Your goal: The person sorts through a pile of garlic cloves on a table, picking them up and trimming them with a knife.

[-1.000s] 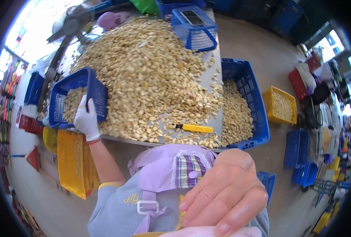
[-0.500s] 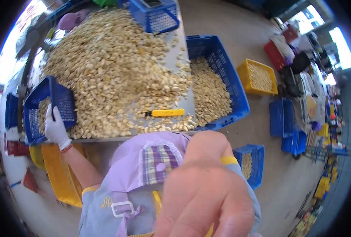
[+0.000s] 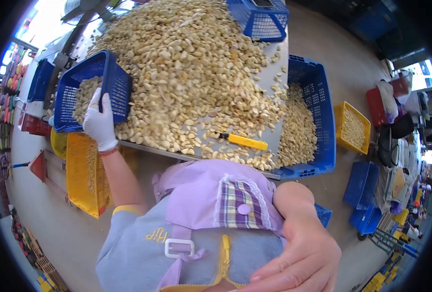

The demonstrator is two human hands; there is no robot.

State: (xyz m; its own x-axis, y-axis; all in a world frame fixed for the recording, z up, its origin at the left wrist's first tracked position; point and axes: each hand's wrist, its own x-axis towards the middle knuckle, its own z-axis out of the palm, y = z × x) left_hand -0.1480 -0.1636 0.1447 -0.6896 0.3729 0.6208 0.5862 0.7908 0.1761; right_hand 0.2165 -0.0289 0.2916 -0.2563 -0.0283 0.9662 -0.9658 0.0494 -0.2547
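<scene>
My left hand [image 3: 100, 121], in a white glove, grips the near rim of a blue plastic basket [image 3: 119, 92] at the table's left. The basket is tipped toward me, with pale pieces like garlic cloves inside. Beside it, a large heap of the same pieces [image 3: 187, 68] covers much of the metal table. A yellow utility knife [image 3: 247, 141] lies near the front edge, among scattered pieces. My bare right hand [image 3: 303, 258] is close to the camera, in front of my chest. Its visible fingers stretch out loosely with nothing seen in them; the lower frame edge cuts some off.
A big blue crate [image 3: 325, 126] of pieces stands against the table's right side. Another blue basket [image 3: 260, 22] sits at the table's far right. Below the left edge is a yellow crate [image 3: 75, 165]; further right stand a yellow crate [image 3: 345, 126] and blue bins [image 3: 362, 182].
The view has swung, shifting the table and its contents rightward in frame. My right hand has drawn back from the lens, lower and to the right. My left hand still grips the basket.
</scene>
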